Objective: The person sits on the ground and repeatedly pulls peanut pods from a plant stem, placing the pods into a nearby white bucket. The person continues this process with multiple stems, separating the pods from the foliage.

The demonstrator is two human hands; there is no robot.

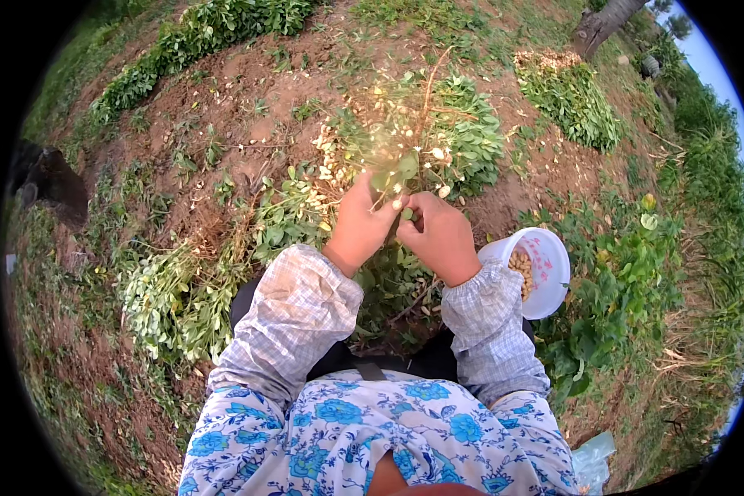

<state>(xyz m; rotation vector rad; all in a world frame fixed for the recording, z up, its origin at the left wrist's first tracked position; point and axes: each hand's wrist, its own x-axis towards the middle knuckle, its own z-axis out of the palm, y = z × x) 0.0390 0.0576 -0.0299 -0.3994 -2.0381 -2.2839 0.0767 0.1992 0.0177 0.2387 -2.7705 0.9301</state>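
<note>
My left hand (359,226) grips an uprooted peanut plant (426,99), whose brown root points up and away from me. Right beside it, my right hand (441,234) has its thumb and fingers closed on the same plant. A pale peanut pod (397,203) shows between the two hands. Other pods (438,153) hang from the plant just beyond my fingers. Past the hands lies a heap of pulled peanut plants (471,133) with many pods on it. The right fingertips are partly hidden by leaves.
A white plastic bucket (549,291) with picked peanuts (521,270) leans tilted by my right forearm. More pulled plants (173,297) lie at my left, with another pile (570,102) at the far right. Green bushes (626,266) grow at right; a plastic bag (594,462) lies below.
</note>
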